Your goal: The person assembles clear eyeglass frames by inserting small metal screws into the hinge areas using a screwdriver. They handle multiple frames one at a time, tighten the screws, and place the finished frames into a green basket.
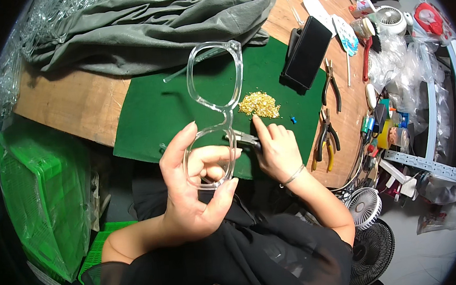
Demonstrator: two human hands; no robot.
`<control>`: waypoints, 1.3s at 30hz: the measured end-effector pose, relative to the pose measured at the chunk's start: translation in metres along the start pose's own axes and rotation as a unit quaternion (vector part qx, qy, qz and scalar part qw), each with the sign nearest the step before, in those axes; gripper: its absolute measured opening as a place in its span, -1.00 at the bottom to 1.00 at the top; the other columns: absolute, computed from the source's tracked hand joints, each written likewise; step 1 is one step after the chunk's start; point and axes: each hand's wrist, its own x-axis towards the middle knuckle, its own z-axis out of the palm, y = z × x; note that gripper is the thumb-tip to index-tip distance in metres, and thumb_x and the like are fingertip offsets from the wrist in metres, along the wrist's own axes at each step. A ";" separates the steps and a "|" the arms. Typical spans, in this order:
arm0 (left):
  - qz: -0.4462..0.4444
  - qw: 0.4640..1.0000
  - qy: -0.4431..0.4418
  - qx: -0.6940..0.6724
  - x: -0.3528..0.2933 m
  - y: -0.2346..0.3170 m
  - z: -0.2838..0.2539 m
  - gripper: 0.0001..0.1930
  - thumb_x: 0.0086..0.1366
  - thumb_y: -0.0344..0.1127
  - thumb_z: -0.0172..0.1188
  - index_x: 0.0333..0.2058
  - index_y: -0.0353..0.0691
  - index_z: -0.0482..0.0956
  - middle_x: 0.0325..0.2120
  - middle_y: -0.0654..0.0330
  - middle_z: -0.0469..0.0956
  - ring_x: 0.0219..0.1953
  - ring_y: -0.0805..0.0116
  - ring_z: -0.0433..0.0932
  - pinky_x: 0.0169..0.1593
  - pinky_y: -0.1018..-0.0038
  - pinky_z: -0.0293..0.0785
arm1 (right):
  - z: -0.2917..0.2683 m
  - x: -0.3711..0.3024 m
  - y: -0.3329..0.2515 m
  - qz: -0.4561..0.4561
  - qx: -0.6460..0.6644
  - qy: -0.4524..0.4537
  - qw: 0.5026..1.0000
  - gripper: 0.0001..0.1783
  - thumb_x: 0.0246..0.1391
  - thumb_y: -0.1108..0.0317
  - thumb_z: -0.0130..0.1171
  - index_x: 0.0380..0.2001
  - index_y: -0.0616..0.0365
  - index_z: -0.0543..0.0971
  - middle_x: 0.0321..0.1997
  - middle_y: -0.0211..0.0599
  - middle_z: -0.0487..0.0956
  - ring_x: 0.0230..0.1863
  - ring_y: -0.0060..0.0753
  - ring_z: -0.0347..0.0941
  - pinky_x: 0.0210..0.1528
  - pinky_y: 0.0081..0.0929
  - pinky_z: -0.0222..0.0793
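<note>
Left of the pile of gold bits (257, 105), the left hand (193, 196) has its fingers clamped on a clear glasses frame (227, 111); just below that pile, the right hand (280, 150) curls its fingers around pliers (247, 139). The frame seems already joined to a temple (177, 73), while plenty of gold bits look unused.

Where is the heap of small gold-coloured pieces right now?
In the head view, the gold heap lies on the green mat, right of the clear glasses frame and just beyond the right hand.
</note>
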 end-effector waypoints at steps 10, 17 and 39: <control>-0.028 0.996 0.015 -0.081 0.000 0.000 -0.005 -0.08 0.07 -0.65 0.02 0.25 -0.21 -0.43 -0.16 -0.14 0.40 -0.51 0.53 0.42 -0.36 0.58 0.51 | -0.003 0.009 0.017 0.086 0.193 0.062 0.975 -0.78 -0.17 0.52 0.15 -0.36 0.19 0.41 -0.45 -0.11 0.39 -0.36 -0.03 0.35 -0.28 -0.22 0.26; -0.002 0.999 -0.007 -0.039 -0.001 -0.001 -0.017 0.07 0.02 -0.57 0.19 0.25 -0.17 -0.52 -0.09 -0.14 0.33 -0.43 0.49 0.42 -0.32 0.57 0.47 | 0.020 0.020 0.019 0.110 0.222 0.046 0.968 -0.82 -0.13 0.43 0.21 -0.41 0.19 0.45 -0.45 -0.16 0.44 -0.33 -0.07 0.38 -0.28 -0.23 0.26; -0.046 0.995 -0.036 -0.077 -0.004 0.004 0.002 -0.02 0.07 -0.73 0.12 0.26 -0.19 -0.41 0.04 -0.25 0.29 -0.15 0.29 0.55 -0.04 0.48 0.47 | -0.046 0.019 -0.051 -0.180 0.494 0.254 0.812 -0.89 -0.08 0.48 0.25 -0.50 0.19 0.49 -0.53 -0.33 0.50 -0.52 -0.33 0.42 -0.42 -0.41 0.32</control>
